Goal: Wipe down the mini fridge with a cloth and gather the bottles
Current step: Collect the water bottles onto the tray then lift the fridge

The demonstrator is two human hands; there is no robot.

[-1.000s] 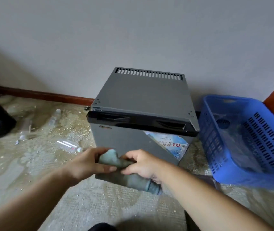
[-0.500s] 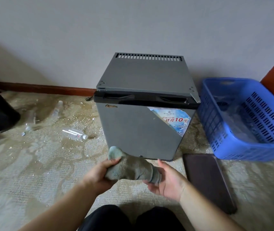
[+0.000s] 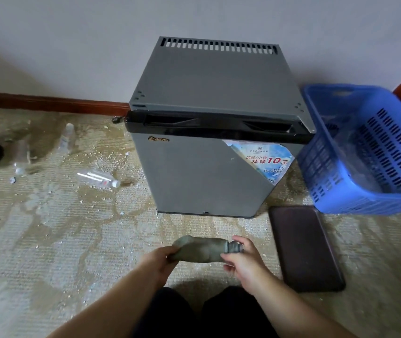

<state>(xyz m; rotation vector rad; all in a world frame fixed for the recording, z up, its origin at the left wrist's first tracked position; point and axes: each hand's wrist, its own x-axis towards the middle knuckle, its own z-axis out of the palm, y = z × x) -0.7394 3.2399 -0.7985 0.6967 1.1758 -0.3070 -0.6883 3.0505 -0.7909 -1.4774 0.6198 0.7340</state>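
Cloth (image 3: 199,248): one, grey-green, rolled into a thick sausage. It is held off the carpet (image 3: 48,252), in front of the fridge's door and apart from it.
Cloth axis: its long axis runs left to right, nearly level, and the bluish-grey end points right, toward the brown pad.
Left hand (image 3: 157,261): fingers curled round the cloth's left end, gripping it.
Right hand (image 3: 242,261): thumb above and fingers below, pinching the cloth's right end.
Mini fridge (image 3: 202,172): one, grey, upright against the wall, door closed and facing the person. The slotted vents sit along the far edge of its top.
Sticker (image 3: 265,159): one, on the door's upper right, its top corner peeled.
Bottles: three clear ones on the carpet, left of the fridge.
Nearest bottle (image 3: 98,179): lies on its side, long axis roughly left to right, white cap pointing right at the fridge's foot.
Second bottle (image 3: 66,139): nearer the baseboard, neck pointing away toward the wall.
Third bottle (image 3: 20,154): farther left, too faint to tell its heading.
Basket (image 3: 365,198): one, blue, slotted, just beside the fridge's right side. There is clear plastic inside that cannot be counted.
Brown pad (image 3: 304,247): one, flat on the carpet, right of the hands.
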